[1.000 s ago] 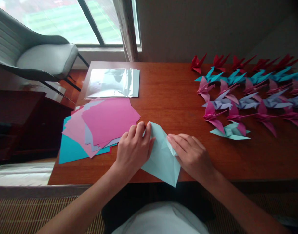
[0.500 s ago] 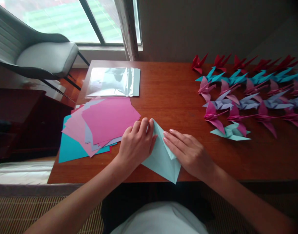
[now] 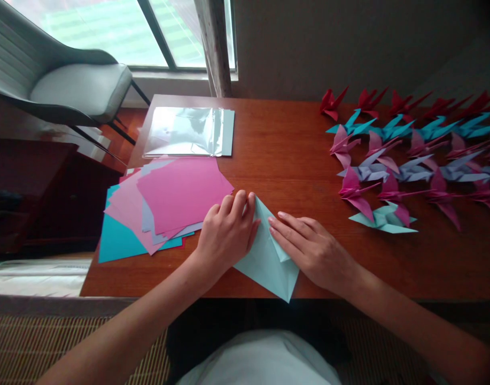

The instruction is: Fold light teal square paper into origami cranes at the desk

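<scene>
Pale green paper (image 3: 263, 263) at the table's (image 3: 280, 133) near edge, one corner just past it. Left hand (image 3: 230, 227) holds its far corner; right hand (image 3: 311, 243) lies along the folded flap (image 3: 280, 253), thumb hidden, can't tell if pinching. Likely light, thin, easily creased; best held by corners.

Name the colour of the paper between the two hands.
The paper is pale blue-green, seen best in the head view.
</scene>
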### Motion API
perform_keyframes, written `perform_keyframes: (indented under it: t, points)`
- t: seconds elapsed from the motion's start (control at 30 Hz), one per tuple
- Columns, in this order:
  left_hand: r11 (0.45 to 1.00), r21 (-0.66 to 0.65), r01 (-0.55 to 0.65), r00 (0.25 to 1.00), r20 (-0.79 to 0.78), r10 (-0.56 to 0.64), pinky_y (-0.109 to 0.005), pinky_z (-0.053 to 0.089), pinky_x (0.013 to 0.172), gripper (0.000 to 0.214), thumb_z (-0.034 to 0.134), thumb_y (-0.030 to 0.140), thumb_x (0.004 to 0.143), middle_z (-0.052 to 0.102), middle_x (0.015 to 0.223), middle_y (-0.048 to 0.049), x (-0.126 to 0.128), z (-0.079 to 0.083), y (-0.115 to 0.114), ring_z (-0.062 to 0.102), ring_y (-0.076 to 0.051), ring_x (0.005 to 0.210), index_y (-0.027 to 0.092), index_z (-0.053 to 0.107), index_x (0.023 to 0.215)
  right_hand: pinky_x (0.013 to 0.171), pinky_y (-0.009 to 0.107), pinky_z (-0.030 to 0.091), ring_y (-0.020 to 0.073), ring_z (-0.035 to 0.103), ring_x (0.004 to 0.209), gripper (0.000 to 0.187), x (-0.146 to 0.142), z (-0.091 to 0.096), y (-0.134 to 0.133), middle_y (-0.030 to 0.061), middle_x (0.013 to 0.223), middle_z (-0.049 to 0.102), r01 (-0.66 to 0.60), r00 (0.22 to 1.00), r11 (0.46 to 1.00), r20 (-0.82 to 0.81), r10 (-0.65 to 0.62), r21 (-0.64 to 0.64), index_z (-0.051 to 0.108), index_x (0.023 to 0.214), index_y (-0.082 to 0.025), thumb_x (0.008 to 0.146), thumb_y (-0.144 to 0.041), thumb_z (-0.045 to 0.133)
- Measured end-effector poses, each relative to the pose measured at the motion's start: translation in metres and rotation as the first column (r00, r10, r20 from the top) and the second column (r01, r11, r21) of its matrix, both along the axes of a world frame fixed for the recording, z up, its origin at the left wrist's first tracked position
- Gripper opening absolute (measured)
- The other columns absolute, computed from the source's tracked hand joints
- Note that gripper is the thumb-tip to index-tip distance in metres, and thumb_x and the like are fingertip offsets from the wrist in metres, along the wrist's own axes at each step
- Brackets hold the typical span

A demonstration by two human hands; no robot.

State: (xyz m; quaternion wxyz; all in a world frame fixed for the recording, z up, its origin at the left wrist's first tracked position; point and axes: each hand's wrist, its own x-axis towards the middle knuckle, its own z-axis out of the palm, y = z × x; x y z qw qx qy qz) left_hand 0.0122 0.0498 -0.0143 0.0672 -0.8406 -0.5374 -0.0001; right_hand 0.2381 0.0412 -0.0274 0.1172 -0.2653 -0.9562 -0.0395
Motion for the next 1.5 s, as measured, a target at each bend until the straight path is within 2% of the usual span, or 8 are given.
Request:
perform_keyframes:
  t: [0.57, 0.97, 1.2, 1.3, 1.4, 1.5]
  points:
    - [1.000, -0.006, -0.009, 0.998, 0.065, 0.009, -0.045, 0.050, 0.081, 0.049, 0.038, 0.035, 0.103, 0.058, 0.133, -0.0199, 0.000, -0.002, 0.000, 0.057, -0.032, 0.113, 0.010, 0.049, 0.143, 0.099, 0.047, 0.050, 0.0315, 0.055, 0.134, 0.037, 0.000, -0.001, 0.001, 0.0120, 0.149, 0.056, -0.014, 1.000, 0.999, 0.001, 0.014, -0.040, 0.062, 0.136, -0.011, 0.100, -0.012, 0.051]
    - [1.000, -0.001, -0.009, 0.999, 0.052, 0.009, -0.044, 0.050, 0.080, 0.049, 0.037, 0.036, 0.103, 0.059, 0.134, -0.0194, 0.000, -0.003, 0.000, 0.058, -0.032, 0.111, 0.009, 0.049, 0.143, 0.101, 0.046, 0.048, 0.0316, 0.054, 0.134, 0.037, 0.000, -0.004, 0.002, 0.0086, 0.151, 0.053, -0.017, 1.000, 0.999, 0.002, 0.017, -0.027, 0.060, 0.137, -0.010, 0.102, -0.014, 0.047]
    - [0.998, 0.059, 0.015, 0.994, 0.112, -0.022, -0.044, 0.052, 0.081, 0.047, 0.043, 0.034, 0.103, 0.064, 0.131, -0.0178, -0.004, 0.006, -0.006, 0.060, -0.030, 0.107, 0.008, 0.054, 0.140, 0.099, 0.048, 0.049, 0.0314, 0.053, 0.135, 0.037, 0.001, -0.005, 0.002, 0.0096, 0.150, 0.054, -0.006, 1.000, 0.999, -0.006, 0.006, -0.039, 0.062, 0.136, -0.013, 0.101, -0.013, 0.049]
    - [0.990, 0.098, 0.098, 0.983, 0.143, -0.111, -0.041, 0.053, 0.083, 0.039, 0.047, 0.025, 0.101, 0.065, 0.135, -0.0140, -0.003, 0.007, -0.019, 0.061, -0.027, 0.104, 0.010, 0.059, 0.135, 0.099, 0.048, 0.049, 0.0322, 0.054, 0.134, 0.037, 0.001, -0.005, 0.001, 0.0100, 0.150, 0.055, -0.005, 1.000, 0.999, -0.014, 0.004, -0.036, 0.062, 0.135, -0.013, 0.100, -0.013, 0.051]
    - [0.967, 0.049, 0.249, 0.955, 0.154, -0.254, -0.039, 0.054, 0.089, 0.038, 0.049, 0.019, 0.099, 0.059, 0.146, -0.0088, -0.002, 0.003, -0.031, 0.060, -0.024, 0.107, 0.015, 0.061, 0.135, 0.099, 0.047, 0.049, 0.0328, 0.054, 0.134, 0.037, 0.001, -0.006, 0.001, 0.0121, 0.146, 0.059, -0.004, 1.000, 0.999, -0.021, 0.003, -0.041, 0.063, 0.134, -0.012, 0.099, -0.012, 0.053]
    - [0.961, -0.033, 0.275, 0.952, 0.148, -0.267, -0.040, 0.053, 0.094, 0.044, 0.047, 0.021, 0.100, 0.050, 0.155, -0.0078, -0.001, -0.003, -0.036, 0.058, -0.026, 0.117, 0.014, 0.054, 0.143, 0.099, 0.047, 0.048, 0.0326, 0.054, 0.134, 0.036, 0.001, -0.006, 0.000, 0.0134, 0.142, 0.062, -0.002, 1.000, 0.999, -0.029, 0.001, -0.044, 0.064, 0.133, -0.012, 0.098, -0.013, 0.053]
